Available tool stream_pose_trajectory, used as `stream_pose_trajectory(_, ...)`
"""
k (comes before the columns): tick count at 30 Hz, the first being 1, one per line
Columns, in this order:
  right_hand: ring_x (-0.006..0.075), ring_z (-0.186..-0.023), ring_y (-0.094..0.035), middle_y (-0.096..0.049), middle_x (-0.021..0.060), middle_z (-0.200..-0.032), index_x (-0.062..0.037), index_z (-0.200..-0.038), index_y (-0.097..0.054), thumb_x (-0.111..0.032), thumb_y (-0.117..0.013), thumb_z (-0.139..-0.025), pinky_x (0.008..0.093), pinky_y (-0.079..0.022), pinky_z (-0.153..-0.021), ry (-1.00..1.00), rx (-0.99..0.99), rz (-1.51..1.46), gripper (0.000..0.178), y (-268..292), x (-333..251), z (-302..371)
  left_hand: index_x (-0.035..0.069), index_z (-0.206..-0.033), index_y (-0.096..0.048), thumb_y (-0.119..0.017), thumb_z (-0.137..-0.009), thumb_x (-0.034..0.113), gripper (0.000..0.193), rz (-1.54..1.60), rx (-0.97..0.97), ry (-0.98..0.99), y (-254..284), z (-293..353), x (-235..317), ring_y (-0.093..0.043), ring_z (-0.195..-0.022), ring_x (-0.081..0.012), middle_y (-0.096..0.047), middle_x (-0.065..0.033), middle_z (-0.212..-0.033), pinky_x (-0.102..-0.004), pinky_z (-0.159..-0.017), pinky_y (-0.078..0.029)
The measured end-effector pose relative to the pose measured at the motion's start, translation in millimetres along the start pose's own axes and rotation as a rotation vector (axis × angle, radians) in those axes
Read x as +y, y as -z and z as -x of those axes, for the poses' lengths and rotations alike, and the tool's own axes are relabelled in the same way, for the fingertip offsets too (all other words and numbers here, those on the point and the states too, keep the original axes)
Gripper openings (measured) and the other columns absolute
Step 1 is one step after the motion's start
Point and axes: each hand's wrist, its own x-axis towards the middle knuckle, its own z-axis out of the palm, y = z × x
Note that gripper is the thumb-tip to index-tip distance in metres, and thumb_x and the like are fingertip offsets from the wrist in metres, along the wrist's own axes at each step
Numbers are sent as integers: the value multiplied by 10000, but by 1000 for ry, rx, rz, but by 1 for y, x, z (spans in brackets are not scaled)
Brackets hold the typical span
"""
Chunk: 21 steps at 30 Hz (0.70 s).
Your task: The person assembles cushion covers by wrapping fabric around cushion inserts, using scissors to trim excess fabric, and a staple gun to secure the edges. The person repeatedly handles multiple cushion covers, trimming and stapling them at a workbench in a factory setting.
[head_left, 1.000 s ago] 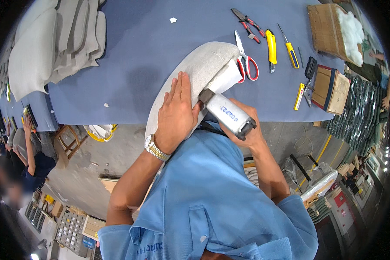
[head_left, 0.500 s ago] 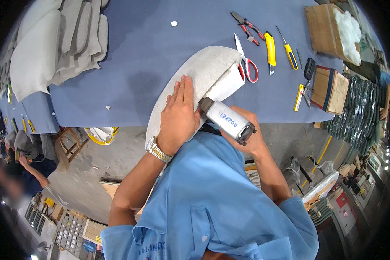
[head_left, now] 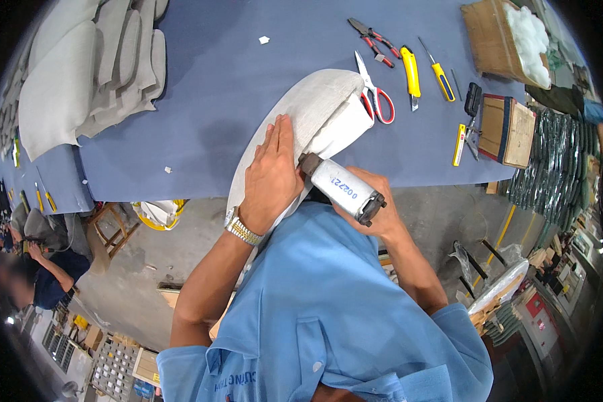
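Observation:
A curved panel covered in light grey fabric (head_left: 308, 97) lies at the table's front edge, against my body. White lining (head_left: 342, 127) shows along its right side. My left hand (head_left: 269, 177) rests flat on the panel, fingers stretched out and together, its thumb side close to the tool's nose. In my right hand (head_left: 384, 213) is a silver staple gun (head_left: 342, 186), its dark nose at the panel's inner edge by the lining. The grip and most of the fingers are hidden beneath the tool's body. Red-handled scissors (head_left: 379, 100) touch or nearly touch the panel's tip.
Pliers (head_left: 375, 43), a yellow utility knife (head_left: 411, 74) and a screwdriver (head_left: 441, 77) lie on the blue table (head_left: 208, 80). Boxes (head_left: 506, 130) stand at right, one holding white stuffing (head_left: 526, 43). Grey fabric covers (head_left: 60, 87) are piled at left. Another person (head_left: 50, 275) works far left.
The staple gun's nose has shifted slightly left along the panel's edge, with my right hand. My left hand stays pressed on the fabric. The whole view has moved a little.

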Motion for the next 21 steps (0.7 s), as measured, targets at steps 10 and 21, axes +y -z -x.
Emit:
stream_pose_trajectory(10,426,-847,-691,-697,203,-901,2,-1056,-666,-102,-796,-699,417,-544,-745,-127,-44,-6,394,-2,-3,-6,-53,-1584,-259,-684,-799,-17,894,30,-2,56,-2,-1,5,-452,-1431,-467,-434,-318,-1552,-570,-1134,-439)
stream_pose_trajectory(21,409,-896,-720,-740,217,-958,21,-1124,-687,-120,-803,-729,431,-564,-808,17,104,72,435,-25,40,7,101,-1662,-214,-544,-1069,390,737,761,-269,-35,16,-10,-73,-138,-1600,-344,-202,-215,-1710,-472,-1282,-152)
